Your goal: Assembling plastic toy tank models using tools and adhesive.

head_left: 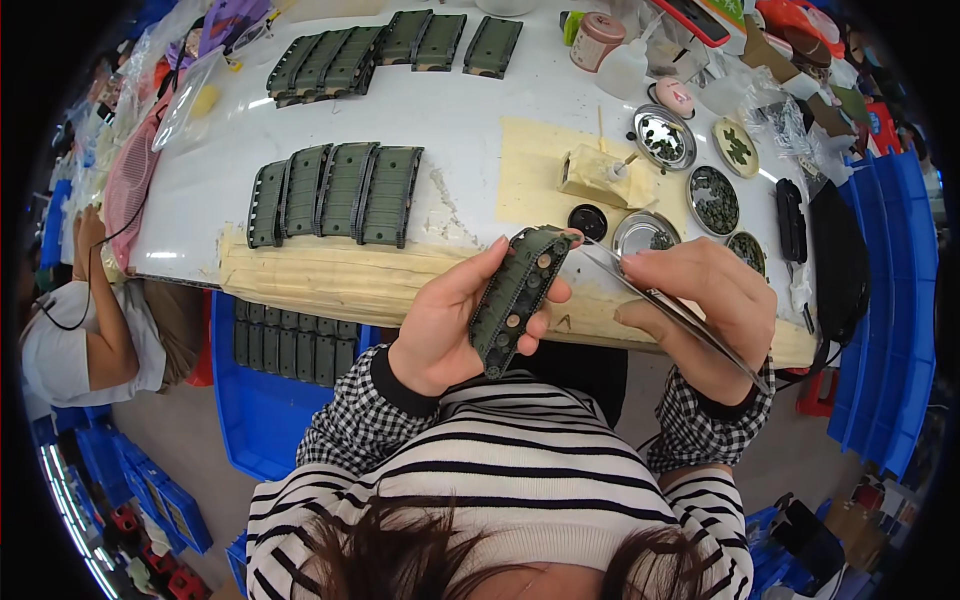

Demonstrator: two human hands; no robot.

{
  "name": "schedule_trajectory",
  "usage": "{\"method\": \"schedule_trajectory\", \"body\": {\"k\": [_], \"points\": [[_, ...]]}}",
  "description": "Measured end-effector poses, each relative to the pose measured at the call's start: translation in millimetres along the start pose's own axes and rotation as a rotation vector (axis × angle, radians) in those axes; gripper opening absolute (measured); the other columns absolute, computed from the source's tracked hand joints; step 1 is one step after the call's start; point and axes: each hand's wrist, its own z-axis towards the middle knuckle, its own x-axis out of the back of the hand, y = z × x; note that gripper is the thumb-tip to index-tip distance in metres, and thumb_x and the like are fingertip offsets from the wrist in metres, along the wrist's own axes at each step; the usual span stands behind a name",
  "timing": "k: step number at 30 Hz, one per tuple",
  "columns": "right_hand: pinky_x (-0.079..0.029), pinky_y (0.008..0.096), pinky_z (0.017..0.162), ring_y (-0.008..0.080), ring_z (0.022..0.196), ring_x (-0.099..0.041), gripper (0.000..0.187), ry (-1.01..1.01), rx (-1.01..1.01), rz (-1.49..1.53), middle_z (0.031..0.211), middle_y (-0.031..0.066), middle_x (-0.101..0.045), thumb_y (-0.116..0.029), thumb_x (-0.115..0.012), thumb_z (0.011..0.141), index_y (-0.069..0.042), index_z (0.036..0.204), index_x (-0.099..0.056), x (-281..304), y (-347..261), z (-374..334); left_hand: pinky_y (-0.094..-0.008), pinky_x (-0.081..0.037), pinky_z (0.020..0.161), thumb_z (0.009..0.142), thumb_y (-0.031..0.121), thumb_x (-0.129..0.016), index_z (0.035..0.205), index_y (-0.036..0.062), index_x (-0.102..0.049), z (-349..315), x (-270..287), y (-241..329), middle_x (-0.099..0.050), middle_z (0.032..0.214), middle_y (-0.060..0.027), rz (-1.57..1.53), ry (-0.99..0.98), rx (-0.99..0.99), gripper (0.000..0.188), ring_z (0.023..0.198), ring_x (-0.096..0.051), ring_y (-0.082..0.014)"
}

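Observation:
My left hand (428, 325) is closed around a dark green model tank hull part (508, 305), held tilted above the table's front edge. Ribbed tracks and round wheels show along its side. Between the thumb and fingers of my right hand (715, 295) is a pair of metal tweezers (690, 325). Their tips are close to the upper end of the part; whether they grip a small piece is too small to tell. Beyond my hands lie a shallow metal dish (628, 236) with small green pieces and a round black container (587, 222).
Green model parts stand in a near row (335, 195) and a far row (395, 50). Small-part dishes, including a cream one (752, 166), sit right of a tape-wrapped block (590, 172). A blue bin (262, 425) holds more parts below. Another person (95, 345) sits left.

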Motion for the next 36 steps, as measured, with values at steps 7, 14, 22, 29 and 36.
{"method": "schedule_trajectory", "body": {"k": [7,14,22,29,36], "points": [[-0.052,0.031,0.065,0.0253,0.074,-0.066,0.036,-0.009,0.073,-0.025,0.08,0.0107,-0.067,-0.005,-0.08,0.064,-0.003,0.098,-0.071,-2,3,4,-0.0271,-0.058,0.055,0.104,0.033,-0.024,0.147,-0.0002,-0.012,-1,-3,0,-0.06,0.096,-0.0173,-0.011,0.023,0.017,0.056,0.072,-0.059,-0.0196],[-0.052,0.0304,0.063,0.0252,0.073,-0.066,0.032,-0.017,0.121,-0.037,0.077,0.01,-0.066,-0.005,-0.08,0.064,-0.003,0.095,-0.071,-3,6,7,-0.027,-0.057,0.053,0.104,0.033,-0.024,0.147,0.0007,-0.014,-2,0,0,-0.059,0.096,-0.018,-0.013,0.036,0.028,0.055,0.072,-0.06,-0.0204],[-0.056,0.0366,0.08,0.024,0.076,-0.067,0.027,-0.132,0.152,0.006,0.083,0.0093,-0.067,-0.006,-0.078,0.065,0.0,0.091,-0.07,4,8,9,-0.0262,-0.051,0.059,0.104,0.033,-0.028,0.141,0.0015,-0.036,-2,8,1,-0.064,0.1,-0.0162,-0.004,-0.034,0.08,0.049,0.072,-0.06,-0.0175],[-0.057,0.0375,0.08,0.0246,0.075,-0.067,0.029,-0.135,0.185,-0.02,0.081,0.0097,-0.067,-0.007,-0.078,0.065,0.0,0.092,-0.07,2,11,10,-0.0248,-0.053,0.053,0.104,0.032,-0.026,0.145,0.0009,-0.023,-1,5,0,-0.062,0.096,-0.0161,-0.03,0.029,0.065,0.051,0.07,-0.061,-0.0181],[-0.054,0.0306,0.067,0.0233,0.071,-0.067,0.03,0.011,0.105,0.07,0.077,0.0085,-0.068,-0.007,-0.081,0.064,-0.002,0.092,-0.071,12,16,4,-0.0339,-0.055,0.074,0.104,0.036,-0.03,0.146,0.0019,-0.026,-5,-4,0,-0.061,0.109,-0.0193,0.424,-0.056,-0.246,0.055,0.082,-0.063,-0.0208]]}}
